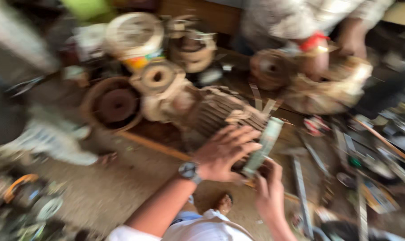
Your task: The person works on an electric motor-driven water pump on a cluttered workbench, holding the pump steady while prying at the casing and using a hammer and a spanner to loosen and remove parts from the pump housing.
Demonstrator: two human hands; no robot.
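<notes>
Though the whole view is smeared by motion, both hands can be made out low in the middle. The left hand [225,154], with a watch [189,170] on its wrist, lies palm-down with its fingers [240,134] spread wide across the ribbed body of a dusty motor [211,109]. Just past those fingertips, touching or nearly so, stands a pale green rounded edge [265,145] at the motor's near end; the blur hides what kind of part it is. The right hand [269,189] comes up from below, its fingers [271,167] loosely curled under that edge and right against it; whether they grip it cannot be told.

Beyond the left fingers, past the motor's far end, sits a rusty round drum [115,105], and further off a white bucket [135,38] among other worn parts. Well to the right of the fingers, another person's hand [316,62], with a red band [313,41] at the wrist, rests on a second rusty motor [300,78]. To the right of the right hand, metal strips [300,192] and small scraps lie scattered on the floor [117,187]. Below the hands, a foot [223,203] shows.
</notes>
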